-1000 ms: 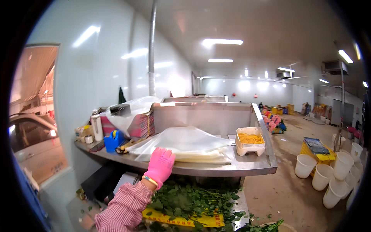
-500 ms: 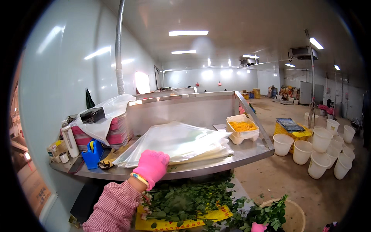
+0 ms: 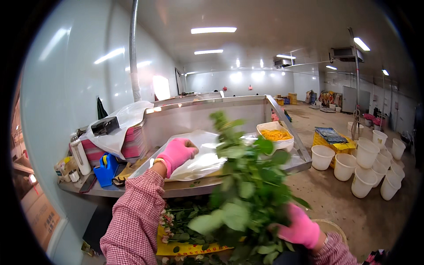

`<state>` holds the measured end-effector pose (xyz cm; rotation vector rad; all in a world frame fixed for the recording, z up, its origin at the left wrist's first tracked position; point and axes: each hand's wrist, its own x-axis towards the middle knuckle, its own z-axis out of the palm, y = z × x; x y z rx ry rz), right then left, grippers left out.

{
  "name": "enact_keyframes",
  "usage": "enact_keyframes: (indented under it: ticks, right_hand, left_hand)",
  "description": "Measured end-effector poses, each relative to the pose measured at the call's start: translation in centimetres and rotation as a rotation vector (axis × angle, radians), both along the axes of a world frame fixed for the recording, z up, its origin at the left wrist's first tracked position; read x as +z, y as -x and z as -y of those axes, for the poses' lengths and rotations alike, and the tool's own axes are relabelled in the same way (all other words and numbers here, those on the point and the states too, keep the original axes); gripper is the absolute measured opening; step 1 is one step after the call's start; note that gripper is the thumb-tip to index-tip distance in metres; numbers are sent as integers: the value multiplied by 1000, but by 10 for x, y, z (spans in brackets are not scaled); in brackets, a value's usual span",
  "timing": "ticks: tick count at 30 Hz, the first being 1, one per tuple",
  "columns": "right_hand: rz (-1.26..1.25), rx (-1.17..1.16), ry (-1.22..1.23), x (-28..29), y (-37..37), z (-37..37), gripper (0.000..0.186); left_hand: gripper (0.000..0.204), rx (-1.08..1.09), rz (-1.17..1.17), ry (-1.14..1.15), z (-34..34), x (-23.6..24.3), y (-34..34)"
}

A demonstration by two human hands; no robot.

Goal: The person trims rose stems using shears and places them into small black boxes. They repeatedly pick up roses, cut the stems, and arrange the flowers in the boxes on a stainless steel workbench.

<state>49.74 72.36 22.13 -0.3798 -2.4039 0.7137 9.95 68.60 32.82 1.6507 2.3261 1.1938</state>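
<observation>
My left hand (image 3: 179, 154), in a pink glove with bare fingertips, is over the stack of clear plastic sleeves (image 3: 204, 164) on the steel table. Its fingers are curled together; whether a sleeve edge is between them cannot be made out. In my right hand (image 3: 301, 227), also pink-gloved, is a bunch of leafy green stems (image 3: 247, 194), held up and tilted in front of the table, smeared by motion. It hides part of the sleeves. Below the table edge, more leafy stems with small pale pink blooms (image 3: 167, 225) lie on a yellow printed sheet (image 3: 194, 249).
A white basket of yellow rubber bands (image 3: 276, 134) stands at the table's right end. On the left are a blue tape dispenser (image 3: 106, 171), a white bottle (image 3: 80, 155) and a pink stack (image 3: 132, 143) under plastic. White buckets (image 3: 364, 181) crowd the floor at right.
My right hand has come up from the lower right, raising the bunch of leafy stems in front of the table. My left hand has moved slightly upward over the sleeves.
</observation>
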Motion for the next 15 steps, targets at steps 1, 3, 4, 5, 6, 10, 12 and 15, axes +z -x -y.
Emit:
enact_keyframes:
  ticks: [1, 3, 4, 5, 6, 10, 12, 15]
  right_hand:
    - [138, 3, -31, 13, 17, -3, 68]
    - [100, 102, 19, -9, 55, -10, 69]
    - [161, 60, 46, -5, 51, -12, 69]
    - [220, 26, 76, 0, 47, -13, 69]
    - [276, -1, 107, 4, 45, -14, 69]
    - [133, 158, -241, 21, 54, -40, 64]
    - [137, -27, -148, 25, 56, -56, 61]
    - [14, -40, -68, 25, 49, -42, 49]
  left_hand:
    - [23, 29, 24, -103, -4, 0, 0]
    - [21, 96, 65, -276, 21, 18, -16]
    - [21, 79, 40, -352, 16, 21, -30]
    - [21, 70, 13, -427, 11, 21, -40]
    - [19, 30, -159, -509, 7, 14, -44]
    - [9, -188, -664, -630, 39, 15, -105]
    - [13, -350, -725, -695, 38, 5, -145]
    - [15, -354, -765, -698, 56, -5, -159]
